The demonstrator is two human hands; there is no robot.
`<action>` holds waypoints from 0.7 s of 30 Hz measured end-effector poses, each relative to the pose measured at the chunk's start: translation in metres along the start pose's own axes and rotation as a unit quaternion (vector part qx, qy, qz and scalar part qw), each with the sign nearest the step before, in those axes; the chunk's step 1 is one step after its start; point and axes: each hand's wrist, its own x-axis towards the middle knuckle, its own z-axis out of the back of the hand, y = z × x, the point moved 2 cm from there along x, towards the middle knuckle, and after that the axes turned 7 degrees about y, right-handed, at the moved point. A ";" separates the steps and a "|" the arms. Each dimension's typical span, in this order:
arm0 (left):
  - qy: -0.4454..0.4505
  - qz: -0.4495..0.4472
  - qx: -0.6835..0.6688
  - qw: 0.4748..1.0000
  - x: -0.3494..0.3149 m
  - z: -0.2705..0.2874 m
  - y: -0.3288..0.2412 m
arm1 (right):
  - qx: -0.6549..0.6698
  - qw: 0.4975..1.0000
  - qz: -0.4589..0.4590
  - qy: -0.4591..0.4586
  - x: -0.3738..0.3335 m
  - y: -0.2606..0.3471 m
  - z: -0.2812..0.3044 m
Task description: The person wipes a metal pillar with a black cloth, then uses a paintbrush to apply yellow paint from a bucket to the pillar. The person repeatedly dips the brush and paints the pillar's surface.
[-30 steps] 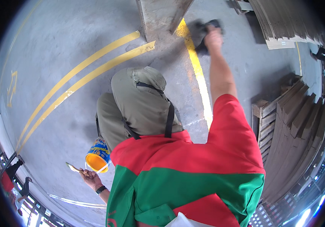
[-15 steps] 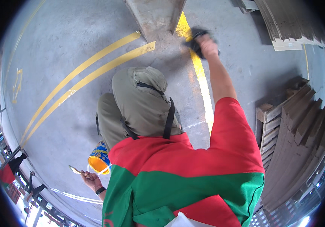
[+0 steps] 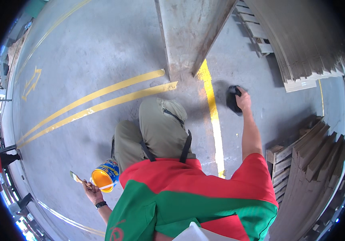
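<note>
At the lower left, my left hand is closed on the handle of a paintbrush, its bristles pointing away to the upper left. Beside that hand is a blue bucket with an orange-yellow inside, tipped toward me. Its pale carrying handle runs to my fingers; whether they also grip it, I cannot tell. Out to the right, my right hand holds a black rounded object, perhaps a cap or a cloth, close over the grey floor. It is right of a bright yellow floor line.
A metal column rises ahead of my knees. Two yellow stripes curve across the floor to the left. Stacked cardboard sheets stand at the far right, and more cardboard leans by a wooden pallet nearer me.
My right hand has moved the black object off the yellow line, to the right and nearer me. My view has shifted; the left hand still holds the paintbrush.
</note>
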 end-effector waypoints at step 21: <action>0.061 0.036 -0.079 0.994 0.035 0.046 0.047 | 0.023 0.558 0.411 -0.721 -0.246 0.403 0.473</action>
